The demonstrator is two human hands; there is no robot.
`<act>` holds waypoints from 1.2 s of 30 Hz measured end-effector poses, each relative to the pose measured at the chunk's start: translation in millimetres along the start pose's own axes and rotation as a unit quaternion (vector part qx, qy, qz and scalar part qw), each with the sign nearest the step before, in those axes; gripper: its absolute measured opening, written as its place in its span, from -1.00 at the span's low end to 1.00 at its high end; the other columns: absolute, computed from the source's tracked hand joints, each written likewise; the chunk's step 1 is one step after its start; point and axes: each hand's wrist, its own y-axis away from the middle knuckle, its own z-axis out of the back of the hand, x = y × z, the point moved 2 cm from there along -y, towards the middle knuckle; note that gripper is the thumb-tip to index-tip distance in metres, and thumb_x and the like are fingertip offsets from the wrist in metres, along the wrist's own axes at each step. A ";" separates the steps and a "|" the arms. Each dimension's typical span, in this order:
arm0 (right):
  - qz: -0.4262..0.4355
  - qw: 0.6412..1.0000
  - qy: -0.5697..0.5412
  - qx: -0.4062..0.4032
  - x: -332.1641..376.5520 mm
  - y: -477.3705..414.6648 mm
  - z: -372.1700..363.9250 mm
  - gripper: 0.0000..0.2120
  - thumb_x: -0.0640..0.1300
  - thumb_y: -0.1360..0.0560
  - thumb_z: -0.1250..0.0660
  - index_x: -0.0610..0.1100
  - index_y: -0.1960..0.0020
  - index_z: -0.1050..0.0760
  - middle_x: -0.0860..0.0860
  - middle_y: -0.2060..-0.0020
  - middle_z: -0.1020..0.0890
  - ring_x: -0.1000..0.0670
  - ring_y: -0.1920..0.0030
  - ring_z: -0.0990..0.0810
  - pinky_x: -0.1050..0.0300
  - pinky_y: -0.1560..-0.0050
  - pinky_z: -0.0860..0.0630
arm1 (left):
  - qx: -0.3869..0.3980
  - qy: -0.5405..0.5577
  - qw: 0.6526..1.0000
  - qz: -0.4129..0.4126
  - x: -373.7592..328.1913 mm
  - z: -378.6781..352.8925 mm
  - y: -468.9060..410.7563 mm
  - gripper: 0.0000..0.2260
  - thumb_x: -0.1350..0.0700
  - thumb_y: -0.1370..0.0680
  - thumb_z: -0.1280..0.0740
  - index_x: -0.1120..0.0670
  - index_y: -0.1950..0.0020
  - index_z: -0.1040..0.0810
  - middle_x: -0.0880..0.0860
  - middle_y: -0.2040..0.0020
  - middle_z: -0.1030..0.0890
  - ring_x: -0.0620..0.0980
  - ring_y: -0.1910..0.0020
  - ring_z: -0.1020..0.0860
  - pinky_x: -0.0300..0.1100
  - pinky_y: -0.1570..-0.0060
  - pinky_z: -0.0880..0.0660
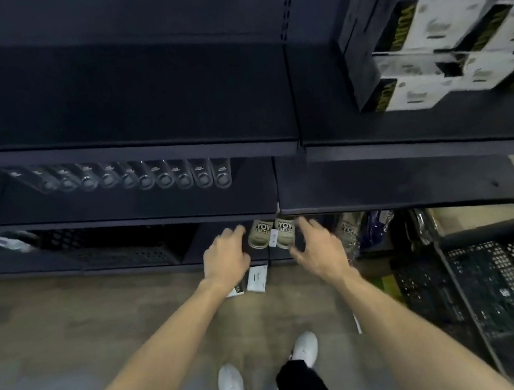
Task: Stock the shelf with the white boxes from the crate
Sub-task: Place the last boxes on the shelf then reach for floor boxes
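Found left hand [224,255] and right hand [317,247] lowered to the front edge of the lowest shelf [143,266], flanking a pair of slippers [271,234] near that shelf's right end. Recorded right fingers spread wide, holding nothing. Recorded left fingers half-curled beside the left slipper, contact not determinable. Located white boxes [449,68] stacked two tiers high at the right end of an upper shelf [406,140], close to its front edge, with none in either hand. Noted crate [509,285] on the floor at the right, near the right foot, contents too dark to read.

Judged hazards as follows:
- Slippers liable to be pushed off the front edge by a sweeping hand.
- Price tags [257,279] hanging below that edge, likely to be dislodged by a wrist.
- Row of glass vessels [147,178] on the shelf above, vulnerable to a jolt from rising arms.
- Crate a trip risk on turning right.
- Boxed stack prone to toppling under careless additions.
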 end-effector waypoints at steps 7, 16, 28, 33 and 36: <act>-0.006 0.995 0.012 0.103 -46.9 -46.8 -124.6 -0.52 0.04 -0.54 -0.33 0.03 -0.39 -0.26 -0.04 -0.25 -0.49 -0.17 -0.21 -0.56 -0.06 -0.08 -0.52 | 0.070 -0.009 0.991 0.113 62.6 -127.2 -27.7 -0.60 0.12 -0.51 -0.31 -0.02 -0.35 -0.38 0.02 -0.21 -0.50 0.10 -0.17 -0.54 -0.02 -0.01 -0.51; 0.002 0.983 0.013 0.181 -118.9 -82.6 -346.8 -0.53 0.09 -0.55 -0.29 0.06 -0.40 -0.25 0.04 -0.24 -0.56 -0.13 -0.14 -0.60 0.04 -0.02 -0.49 | 0.136 0.012 0.976 0.169 152.2 -355.8 -44.3 -0.61 0.13 -0.52 -0.28 0.02 -0.34 -0.35 0.04 -0.24 -0.47 0.08 -0.23 -0.49 -0.05 -0.08 -0.48; 0.060 0.978 0.034 0.197 -158.1 -151.5 -585.7 -0.49 0.11 -0.51 -0.35 0.09 -0.38 -0.24 0.01 -0.24 -0.52 -0.09 -0.19 -0.57 0.02 -0.04 -0.55 | 0.094 0.023 0.973 0.209 291.3 -553.2 -111.3 -0.51 0.05 -0.46 -0.40 -0.04 -0.36 -0.35 0.04 -0.23 -0.50 0.13 -0.16 -0.54 -0.04 0.00 -0.52; 0.096 0.976 0.011 0.198 -142.8 -204.1 -659.2 -0.44 0.07 -0.51 -0.38 0.04 -0.43 -0.25 -0.05 -0.22 -0.51 -0.16 -0.19 -0.54 0.01 -0.06 -0.50 | 0.117 0.071 0.937 0.321 349.5 -607.6 -159.4 -0.36 0.10 -0.44 -0.46 0.09 -0.42 -0.23 0.16 -0.28 -0.46 0.22 -0.23 -0.51 0.02 -0.11 -0.52; 0.146 0.970 0.037 0.189 -131.0 -233.4 -696.9 -0.45 0.02 -0.52 -0.34 0.00 -0.45 -0.25 -0.07 -0.27 -0.48 -0.15 -0.23 -0.49 0.00 -0.10 -0.46 | 0.160 0.063 0.922 0.347 370.3 -639.1 -173.0 -0.44 0.11 -0.47 -0.41 0.11 -0.40 -0.26 0.15 -0.30 -0.46 0.18 -0.28 -0.48 0.03 -0.21 -0.50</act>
